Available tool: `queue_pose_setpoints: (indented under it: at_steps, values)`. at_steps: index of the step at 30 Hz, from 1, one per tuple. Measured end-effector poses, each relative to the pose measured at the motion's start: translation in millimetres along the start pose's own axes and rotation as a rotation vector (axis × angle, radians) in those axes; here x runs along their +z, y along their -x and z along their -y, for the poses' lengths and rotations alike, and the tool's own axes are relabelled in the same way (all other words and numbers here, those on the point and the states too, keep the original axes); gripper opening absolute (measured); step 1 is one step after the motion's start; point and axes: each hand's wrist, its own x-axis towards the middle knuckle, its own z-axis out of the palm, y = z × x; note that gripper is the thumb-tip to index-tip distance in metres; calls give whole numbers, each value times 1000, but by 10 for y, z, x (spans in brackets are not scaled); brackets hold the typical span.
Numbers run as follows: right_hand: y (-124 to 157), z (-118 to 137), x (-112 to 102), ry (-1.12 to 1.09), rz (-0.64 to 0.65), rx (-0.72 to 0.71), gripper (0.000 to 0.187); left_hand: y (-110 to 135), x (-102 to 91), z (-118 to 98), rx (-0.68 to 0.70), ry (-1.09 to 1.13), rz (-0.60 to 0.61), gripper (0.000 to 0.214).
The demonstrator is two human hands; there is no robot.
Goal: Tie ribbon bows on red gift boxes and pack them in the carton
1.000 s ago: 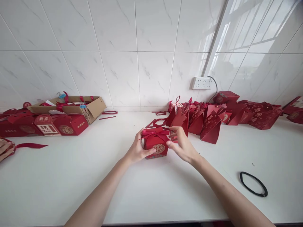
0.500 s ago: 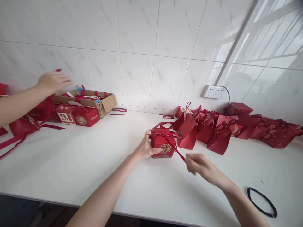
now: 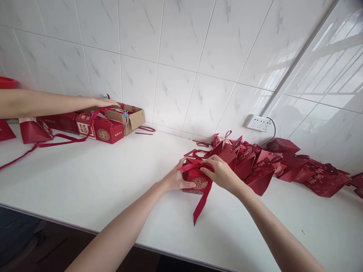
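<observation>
A small red gift box (image 3: 200,185) with a round gold emblem stands on the white table. My left hand (image 3: 176,179) is wrapped round its left side, thumb across the front. At the top of the box my right hand (image 3: 222,172) has its fingers closed on the red ribbon (image 3: 202,207). One ribbon end hangs down the front onto the table, and another sticks out to the left over the box top. My right fingertips partly cover the spot where the ribbon crosses.
Finished-looking red bags (image 3: 259,170) crowd the right, beneath a white power strip (image 3: 257,123). Left, another person's hand (image 3: 106,102) reaches over a cardboard box (image 3: 135,120) with a long ribbon (image 3: 61,139) trailing below. Red boxes (image 3: 109,130) stand in front of it.
My right hand has moved from the pulled-out ribbon end up to the box top. The other person's hand has gone down and right to the cardboard box. The view has shifted.
</observation>
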Motion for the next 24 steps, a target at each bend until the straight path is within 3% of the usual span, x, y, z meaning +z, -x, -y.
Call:
queue_pose_setpoints:
  at_steps: [2,5,7,11,14,17,19,21,23,24]
  values:
    - [-163,43,69,49,38,-62,17,5,3,-5,-31,-10,2,102]
    - [-252,75,-4,108,60,-88,25,-1,8,-8,-11,36,17,96]
    - [-265,110,-149,1,85,-58,26,-10,10,-2,23,66,9,96]
    - [-177,343,-533,-487,117,33,30,-33,12,37,76,38,-21,100]
    - [108,663,-750,-400,109,-48,29,-53,24,80,116,-48,-51,99]
    - [534,950,-821,-199,266,-261,14,-67,48,114,179,-207,-215,101]
    - [744,1032,-806,-184,466,-399,13,-67,65,122,200,-319,-318,104]
    - [786,997,-757,-237,633,-413,13,-63,76,118,226,-407,-362,105]
    - [651,855,-668,-215,552,-256,17,-55,80,106,296,-492,-402,105]
    - [540,755,-604,-145,384,-142,22,-51,80,98,346,-524,-433,106]
